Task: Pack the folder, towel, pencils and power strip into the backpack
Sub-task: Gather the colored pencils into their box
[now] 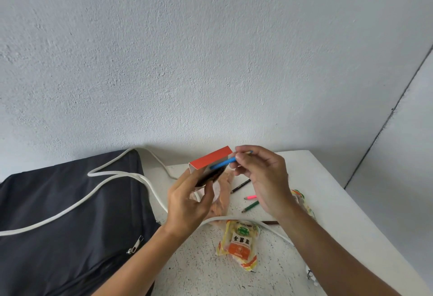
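Currently a blue pencil (222, 163) is sliding into an orange-topped box (210, 158), pinched by the right hand (260, 178), while the left hand (189, 199) is gripping the box above the table (328, 190). Three pencils (250, 206) are lying beyond, the backpack (65, 213) to the left. A tilted box could be spilling its pencils.

Readable text appears only on the yellow snack packet (239, 244) lying on the counter (328, 192). Its white label panel carries three large dark Chinese characters, the first looking like 金; the other two are too blurred to make out for certain. Above them sits a round green emblem, and below an orange band with small white print, neither legible. The black pencil (240, 186) bears faint lettering that cannot be read.
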Demonstrator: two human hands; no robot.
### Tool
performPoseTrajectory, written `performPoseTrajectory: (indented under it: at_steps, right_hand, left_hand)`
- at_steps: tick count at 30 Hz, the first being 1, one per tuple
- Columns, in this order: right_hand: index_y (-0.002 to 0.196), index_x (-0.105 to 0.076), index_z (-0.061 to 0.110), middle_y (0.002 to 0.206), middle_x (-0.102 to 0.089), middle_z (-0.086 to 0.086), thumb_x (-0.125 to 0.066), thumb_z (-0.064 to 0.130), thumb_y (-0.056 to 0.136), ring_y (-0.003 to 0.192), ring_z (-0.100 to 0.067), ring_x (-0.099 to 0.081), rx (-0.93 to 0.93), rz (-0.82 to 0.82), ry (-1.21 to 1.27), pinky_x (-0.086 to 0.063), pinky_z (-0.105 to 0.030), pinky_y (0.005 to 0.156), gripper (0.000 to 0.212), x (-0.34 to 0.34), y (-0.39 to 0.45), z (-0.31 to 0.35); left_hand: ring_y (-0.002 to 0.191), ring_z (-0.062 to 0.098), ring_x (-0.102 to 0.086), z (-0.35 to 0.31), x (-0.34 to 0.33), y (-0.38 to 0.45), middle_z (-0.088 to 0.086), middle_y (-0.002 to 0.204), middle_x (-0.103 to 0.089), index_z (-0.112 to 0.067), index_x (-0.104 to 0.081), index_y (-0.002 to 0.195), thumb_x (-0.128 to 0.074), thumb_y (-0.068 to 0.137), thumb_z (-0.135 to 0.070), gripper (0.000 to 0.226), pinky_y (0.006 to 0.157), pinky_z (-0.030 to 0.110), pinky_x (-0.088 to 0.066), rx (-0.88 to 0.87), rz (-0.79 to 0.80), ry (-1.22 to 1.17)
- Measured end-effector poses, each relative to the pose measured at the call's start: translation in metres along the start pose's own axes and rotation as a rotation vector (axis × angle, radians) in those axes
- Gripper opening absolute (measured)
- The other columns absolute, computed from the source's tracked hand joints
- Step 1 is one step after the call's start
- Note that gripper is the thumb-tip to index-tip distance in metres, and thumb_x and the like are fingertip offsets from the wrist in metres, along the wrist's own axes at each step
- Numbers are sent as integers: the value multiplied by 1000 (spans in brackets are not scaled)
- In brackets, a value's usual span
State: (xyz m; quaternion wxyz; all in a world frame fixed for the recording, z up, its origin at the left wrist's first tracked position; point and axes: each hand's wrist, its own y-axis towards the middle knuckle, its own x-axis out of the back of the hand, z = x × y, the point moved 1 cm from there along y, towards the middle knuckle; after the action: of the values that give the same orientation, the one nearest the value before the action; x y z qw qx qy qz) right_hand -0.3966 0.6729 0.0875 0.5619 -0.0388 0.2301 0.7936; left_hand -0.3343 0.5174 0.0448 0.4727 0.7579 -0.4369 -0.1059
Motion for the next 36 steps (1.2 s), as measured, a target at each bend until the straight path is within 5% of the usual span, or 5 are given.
performPoseTrajectory:
  at_steps: [7,13,23,29,36]
  right_hand:
    - [90,-68,9,88,-74,-1,-70,-5,80,81,-17,-70,230,132,-466,-56,-30,70,17,-17,-14,-11]
    - [93,-74,7,91,-70,-2,-74,-4,76,85,-7,-65,583,142,-804,-55,-20,74,20,-20,-13,-18]
    - [85,-72,6,81,-70,-2,-64,3,83,79,-21,-61,643,194,-973,-53,-37,66,9,-20,-9,-18]
    - [97,-72,12,93,-58,0,-47,12,83,91,-20,-49,563,290,-1157,-47,-35,77,29,-22,-13,-18]
    - [94,-69,5,93,-64,-4,-52,-7,81,85,-11,-60,435,-4,-930,-45,-10,74,25,6,2,-23]
  left_hand:
    - [89,8,-67,2,0,-1,-4,102,-68,-14,-64,119,-60,83,-12,36,72,27,-59,23,-3,-9]
    - [87,-7,-61,-5,2,4,-15,95,-62,-14,-64,117,-60,81,-11,36,76,10,-51,16,-29,36]
    - [86,-11,-58,-11,2,7,-9,90,-63,-9,-62,113,-67,73,6,43,76,6,-46,-27,-49,70]
    - [86,-10,-59,-11,1,9,-21,96,-59,-17,-62,120,-61,79,-11,41,75,7,-49,-14,-58,40]
    - [88,-15,-58,-14,3,11,-39,105,-56,-39,-55,116,-57,82,-14,42,73,6,-50,2,-47,45]
